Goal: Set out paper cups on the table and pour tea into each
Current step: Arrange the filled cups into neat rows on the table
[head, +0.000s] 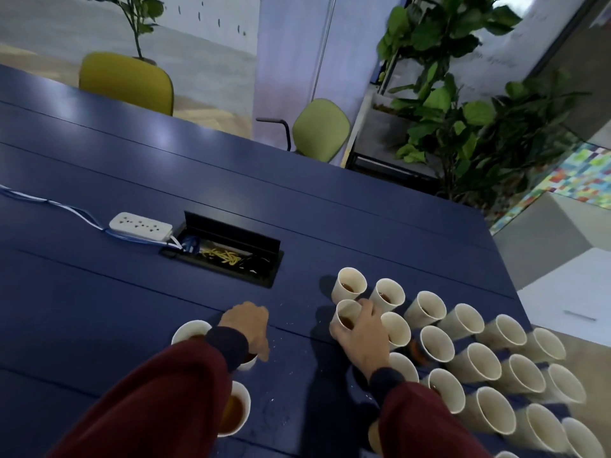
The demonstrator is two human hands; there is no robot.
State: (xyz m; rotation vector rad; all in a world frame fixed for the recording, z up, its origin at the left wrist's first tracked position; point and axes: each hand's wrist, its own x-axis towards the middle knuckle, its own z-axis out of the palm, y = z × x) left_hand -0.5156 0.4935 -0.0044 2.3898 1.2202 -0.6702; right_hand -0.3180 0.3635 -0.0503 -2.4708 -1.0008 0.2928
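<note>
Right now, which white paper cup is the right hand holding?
The tea-filled white paper cup in the big group's left column, second from the far end. Only it has the right hand curled round it.

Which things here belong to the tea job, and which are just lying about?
Job: right hand, its grip round a tea cup; paper cup cluster; three cups by the left hand; table.
Lying about: power strip; blue cable; open cable box; chairs; plants.

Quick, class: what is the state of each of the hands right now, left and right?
Left hand: over the blue table, fingers hidden; cannot be told.
Right hand: closed round a paper cup of tea.
</note>
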